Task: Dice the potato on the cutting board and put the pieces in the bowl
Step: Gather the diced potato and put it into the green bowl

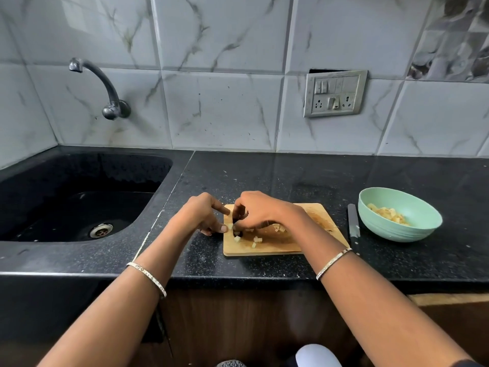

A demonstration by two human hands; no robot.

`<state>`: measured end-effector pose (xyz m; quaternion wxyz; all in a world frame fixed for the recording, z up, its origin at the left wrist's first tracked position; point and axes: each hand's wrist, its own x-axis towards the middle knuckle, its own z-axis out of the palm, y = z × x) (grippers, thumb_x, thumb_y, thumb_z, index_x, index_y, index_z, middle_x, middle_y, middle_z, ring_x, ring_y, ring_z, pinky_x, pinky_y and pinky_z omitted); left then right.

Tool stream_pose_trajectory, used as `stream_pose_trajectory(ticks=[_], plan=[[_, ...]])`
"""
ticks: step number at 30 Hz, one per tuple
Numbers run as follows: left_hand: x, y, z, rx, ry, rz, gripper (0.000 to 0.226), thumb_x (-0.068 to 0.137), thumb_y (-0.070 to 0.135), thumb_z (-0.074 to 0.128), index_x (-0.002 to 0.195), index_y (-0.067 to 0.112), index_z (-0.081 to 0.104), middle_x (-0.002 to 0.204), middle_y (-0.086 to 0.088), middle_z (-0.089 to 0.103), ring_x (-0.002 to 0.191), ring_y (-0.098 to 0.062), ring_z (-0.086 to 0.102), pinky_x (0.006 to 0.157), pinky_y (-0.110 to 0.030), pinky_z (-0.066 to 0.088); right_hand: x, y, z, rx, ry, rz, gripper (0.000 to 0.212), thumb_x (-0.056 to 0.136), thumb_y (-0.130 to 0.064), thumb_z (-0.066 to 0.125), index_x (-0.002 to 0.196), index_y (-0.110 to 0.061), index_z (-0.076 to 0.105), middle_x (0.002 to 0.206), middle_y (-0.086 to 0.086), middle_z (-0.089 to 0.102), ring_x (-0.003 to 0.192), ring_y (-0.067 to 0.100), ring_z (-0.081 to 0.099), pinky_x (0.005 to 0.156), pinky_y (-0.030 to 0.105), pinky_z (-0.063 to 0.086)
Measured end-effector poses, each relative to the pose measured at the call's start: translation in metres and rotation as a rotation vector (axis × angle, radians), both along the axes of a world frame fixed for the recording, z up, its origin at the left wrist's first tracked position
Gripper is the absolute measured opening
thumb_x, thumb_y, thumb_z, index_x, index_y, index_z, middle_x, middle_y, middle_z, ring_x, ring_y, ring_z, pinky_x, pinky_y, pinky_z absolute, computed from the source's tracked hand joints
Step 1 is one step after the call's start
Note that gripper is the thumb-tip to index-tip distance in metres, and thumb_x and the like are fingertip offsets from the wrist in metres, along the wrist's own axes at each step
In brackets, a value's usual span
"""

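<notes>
A wooden cutting board [315, 215] lies on the black counter with several small potato pieces [256, 240] scattered on its left half. My left hand [201, 215] rests at the board's left edge, its fingertips touching a piece. My right hand [260, 211] is cupped over the pieces, fingers curled down around some of them. A mint-green bowl [412, 229] stands to the right of the board and holds several diced potato pieces [389, 214]. A knife [353, 223] lies on the counter between board and bowl, touched by neither hand.
A black sink [79, 200] with a metal drain fills the left side, and a tap [105, 88] is mounted on the tiled wall above it. A switch and socket plate [334, 93] is on the wall. The counter's front edge runs below the board.
</notes>
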<state>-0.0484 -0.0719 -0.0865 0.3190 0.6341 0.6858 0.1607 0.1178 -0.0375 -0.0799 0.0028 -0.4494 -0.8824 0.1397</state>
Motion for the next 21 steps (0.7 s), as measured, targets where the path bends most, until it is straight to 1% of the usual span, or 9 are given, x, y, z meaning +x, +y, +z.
stream_pose_trajectory(ticks=[3, 7, 10, 12, 13, 15, 16, 19, 21], plan=[[0.001, 0.001, 0.001, 0.003, 0.004, 0.0, 0.05, 0.071, 0.01, 0.086, 0.116, 0.026, 0.071, 0.118, -0.017, 0.067, 0.054, -0.015, 0.063, 0.046, -0.014, 0.049, -0.004, 0.0, 0.004, -0.011, -0.058, -0.012, 0.03, 0.082, -0.038, 0.077, 0.104, -0.018, 0.073, 0.1, 0.002, 0.071, 0.097, 0.021, 0.064, 0.091, 0.043, 0.054], [0.004, 0.005, 0.0, -0.006, 0.047, 0.002, 0.052, 0.071, 0.01, 0.086, 0.117, 0.028, 0.071, 0.109, -0.012, 0.07, 0.061, -0.018, 0.069, 0.054, -0.021, 0.056, -0.011, -0.009, 0.002, -0.035, -0.081, -0.051, 0.036, 0.082, -0.043, 0.076, 0.104, -0.016, 0.069, 0.091, 0.0, 0.067, 0.084, 0.018, 0.062, 0.089, 0.042, 0.05], [0.004, 0.005, -0.001, -0.01, 0.059, 0.009, 0.053, 0.072, 0.008, 0.085, 0.118, 0.029, 0.07, 0.101, -0.011, 0.071, 0.064, -0.018, 0.069, 0.058, -0.024, 0.058, -0.014, -0.012, 0.001, -0.003, -0.1, -0.041, 0.035, 0.082, -0.047, 0.075, 0.096, -0.017, 0.065, 0.083, -0.002, 0.064, 0.079, 0.017, 0.059, 0.09, 0.042, 0.045], [0.004, 0.004, -0.001, -0.007, 0.059, 0.014, 0.052, 0.072, 0.008, 0.085, 0.117, 0.029, 0.07, 0.103, -0.012, 0.07, 0.061, -0.017, 0.068, 0.055, -0.022, 0.056, -0.013, -0.015, 0.004, 0.011, -0.114, -0.023, 0.035, 0.083, -0.048, 0.074, 0.094, -0.017, 0.064, 0.081, -0.003, 0.063, 0.075, 0.015, 0.056, 0.087, 0.04, 0.042], [0.004, 0.004, -0.001, -0.006, 0.06, 0.017, 0.052, 0.072, 0.008, 0.085, 0.117, 0.029, 0.07, 0.105, -0.012, 0.07, 0.06, -0.017, 0.067, 0.054, -0.021, 0.055, -0.012, -0.016, 0.005, 0.015, -0.112, -0.019, 0.035, 0.083, -0.048, 0.073, 0.093, -0.016, 0.065, 0.08, -0.002, 0.063, 0.072, 0.013, 0.055, 0.081, 0.036, 0.042], [0.004, 0.004, -0.002, -0.006, 0.073, 0.018, 0.05, 0.072, 0.01, 0.086, 0.115, 0.03, 0.071, 0.107, -0.013, 0.069, 0.058, -0.017, 0.067, 0.053, -0.021, 0.055, -0.009, -0.015, 0.006, 0.028, -0.059, -0.031, 0.03, 0.082, -0.042, 0.074, 0.086, -0.013, 0.067, 0.075, 0.001, 0.064, 0.068, 0.016, 0.057, 0.065, 0.031, 0.042], [0.004, 0.004, -0.003, -0.007, 0.082, 0.017, 0.049, 0.071, 0.011, 0.086, 0.114, 0.03, 0.071, 0.106, -0.013, 0.07, 0.057, -0.018, 0.067, 0.053, -0.021, 0.054, -0.006, -0.012, 0.006, 0.043, -0.017, -0.047, 0.027, 0.08, -0.036, 0.074, 0.08, -0.01, 0.068, 0.072, 0.003, 0.064, 0.067, 0.02, 0.059, 0.06, 0.032, 0.043], [0.005, 0.006, -0.003, -0.006, 0.116, 0.004, 0.049, 0.07, 0.015, 0.088, 0.114, 0.032, 0.072, 0.095, -0.009, 0.072, 0.053, -0.016, 0.067, 0.053, -0.022, 0.054, 0.01, -0.003, 0.009, 0.083, 0.048, -0.109, 0.017, 0.077, -0.025, 0.072, 0.07, -0.012, 0.065, 0.07, 0.002, 0.064, 0.07, 0.021, 0.061, 0.066, 0.038, 0.052], [0.005, 0.007, -0.002, -0.009, 0.126, -0.003, 0.048, 0.07, 0.016, 0.087, 0.113, 0.032, 0.072, 0.089, -0.008, 0.073, 0.053, -0.016, 0.067, 0.055, -0.024, 0.055, 0.018, -0.002, 0.011, 0.077, 0.093, -0.108, 0.006, 0.079, -0.02, 0.072, 0.078, -0.015, 0.069, 0.079, -0.003, 0.068, 0.077, 0.014, 0.064, 0.071, 0.035, 0.055]])
